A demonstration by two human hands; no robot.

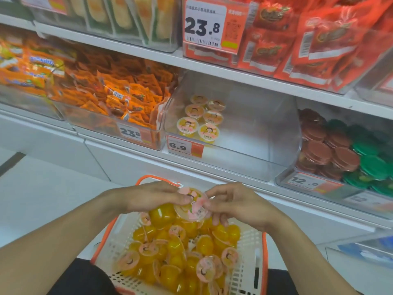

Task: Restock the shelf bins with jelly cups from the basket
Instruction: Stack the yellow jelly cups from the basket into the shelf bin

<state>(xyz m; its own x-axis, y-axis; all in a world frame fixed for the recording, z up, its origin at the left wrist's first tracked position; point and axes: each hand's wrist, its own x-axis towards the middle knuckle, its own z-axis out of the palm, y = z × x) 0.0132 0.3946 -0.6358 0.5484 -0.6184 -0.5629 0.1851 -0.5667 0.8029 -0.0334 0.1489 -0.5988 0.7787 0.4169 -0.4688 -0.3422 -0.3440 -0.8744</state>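
While both hands are holding one cup (pixel 191 206) above the basket (pixel 251 258), left hand (pixel 153 196) and right hand (pixel 236 206) are pinching its rim; pick-up step. Next: lifting it to the half-filled bin (pixel 251 128).

White shop shelving (pixel 212 69) stands over pale floor (pixel 38 199).

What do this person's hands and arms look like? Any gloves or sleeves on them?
Both arms are bare from the frame edge to the wrist, with no sleeves showing. The left hand and right hand wear no gloves. I can see no rings, watch or bracelets.
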